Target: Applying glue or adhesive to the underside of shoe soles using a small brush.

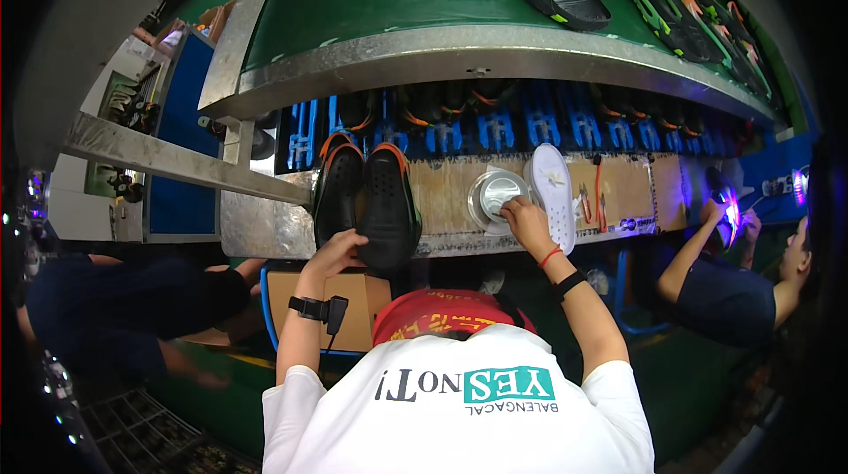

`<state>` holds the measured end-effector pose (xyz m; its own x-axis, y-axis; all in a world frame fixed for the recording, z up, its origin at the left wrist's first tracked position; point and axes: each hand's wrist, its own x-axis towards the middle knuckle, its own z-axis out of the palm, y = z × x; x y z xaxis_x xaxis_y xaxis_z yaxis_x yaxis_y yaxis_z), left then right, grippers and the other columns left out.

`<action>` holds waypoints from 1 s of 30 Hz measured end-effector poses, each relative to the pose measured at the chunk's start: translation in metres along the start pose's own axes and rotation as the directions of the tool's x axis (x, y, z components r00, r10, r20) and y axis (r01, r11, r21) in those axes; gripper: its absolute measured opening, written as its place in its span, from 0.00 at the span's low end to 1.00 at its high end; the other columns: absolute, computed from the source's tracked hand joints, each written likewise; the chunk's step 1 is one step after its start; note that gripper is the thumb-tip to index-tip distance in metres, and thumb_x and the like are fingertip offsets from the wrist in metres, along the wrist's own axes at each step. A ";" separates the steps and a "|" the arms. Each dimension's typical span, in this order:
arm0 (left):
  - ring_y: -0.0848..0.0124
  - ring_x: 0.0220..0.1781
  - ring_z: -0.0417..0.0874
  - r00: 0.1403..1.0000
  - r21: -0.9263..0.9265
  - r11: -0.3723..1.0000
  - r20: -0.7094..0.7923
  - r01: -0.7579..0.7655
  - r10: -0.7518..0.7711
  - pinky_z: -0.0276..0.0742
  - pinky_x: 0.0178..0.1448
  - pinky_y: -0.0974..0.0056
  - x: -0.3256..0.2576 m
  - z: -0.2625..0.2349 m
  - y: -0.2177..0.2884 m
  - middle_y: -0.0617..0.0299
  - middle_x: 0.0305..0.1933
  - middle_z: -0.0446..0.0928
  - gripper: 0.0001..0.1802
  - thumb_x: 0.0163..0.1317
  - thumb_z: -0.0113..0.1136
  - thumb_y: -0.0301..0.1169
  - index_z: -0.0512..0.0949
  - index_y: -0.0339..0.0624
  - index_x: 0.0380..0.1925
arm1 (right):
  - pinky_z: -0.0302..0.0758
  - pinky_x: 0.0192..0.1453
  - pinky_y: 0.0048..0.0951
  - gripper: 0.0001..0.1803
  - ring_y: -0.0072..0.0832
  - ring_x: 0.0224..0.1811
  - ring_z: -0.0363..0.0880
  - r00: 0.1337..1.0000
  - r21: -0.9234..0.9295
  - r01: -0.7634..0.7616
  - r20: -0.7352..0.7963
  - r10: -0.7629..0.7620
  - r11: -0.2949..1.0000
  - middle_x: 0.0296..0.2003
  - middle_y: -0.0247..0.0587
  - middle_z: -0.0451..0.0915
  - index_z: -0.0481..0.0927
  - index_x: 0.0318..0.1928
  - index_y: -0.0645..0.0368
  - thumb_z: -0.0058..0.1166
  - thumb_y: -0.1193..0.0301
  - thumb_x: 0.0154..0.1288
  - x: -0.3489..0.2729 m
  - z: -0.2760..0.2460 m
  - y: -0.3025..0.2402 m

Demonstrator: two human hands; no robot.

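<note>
Two black shoe soles (389, 209) with orange and green edges stand side by side on the bench's left part. My left hand (340, 251) is closed at the near end of the right-hand one, its fingers on the edge. Over a round silvery metal dish (488, 198) my right hand (530, 227) reaches down with its fingers drawn together. What those fingertips hold, if anything, is too small to make out. Just right of the dish lies a white insole (555, 200) with small holes, close beside my right hand.
Pliers (585, 204) and a red-handled tool (601, 200) lie right of the insole. A metal-edged green conveyor (397, 59) carrying more soles crosses above the bench. Blue racks (495, 131) line the back. A co-worker (733, 288) sits at right; another person (106, 315) is at left.
</note>
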<state>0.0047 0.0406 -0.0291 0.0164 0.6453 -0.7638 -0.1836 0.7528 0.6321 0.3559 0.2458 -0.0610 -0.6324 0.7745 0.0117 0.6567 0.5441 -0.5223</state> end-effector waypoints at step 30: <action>0.63 0.69 0.62 0.574 0.812 0.203 0.187 -0.548 0.797 0.43 0.77 0.49 -0.059 0.115 0.107 0.54 0.61 0.68 0.55 0.42 0.75 0.52 0.57 0.46 0.67 | 0.78 0.35 0.35 0.08 0.43 0.34 0.81 0.877 0.198 0.480 -0.131 -0.462 0.855 0.40 0.43 0.79 0.79 0.37 0.60 0.61 0.76 0.55 0.018 -0.095 -0.117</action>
<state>0.0974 0.0980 0.0988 0.0469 0.9948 0.0904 0.7514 -0.0948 0.6530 0.3067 0.2267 0.0810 -0.8043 0.4703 0.3633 0.1767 0.7730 -0.6093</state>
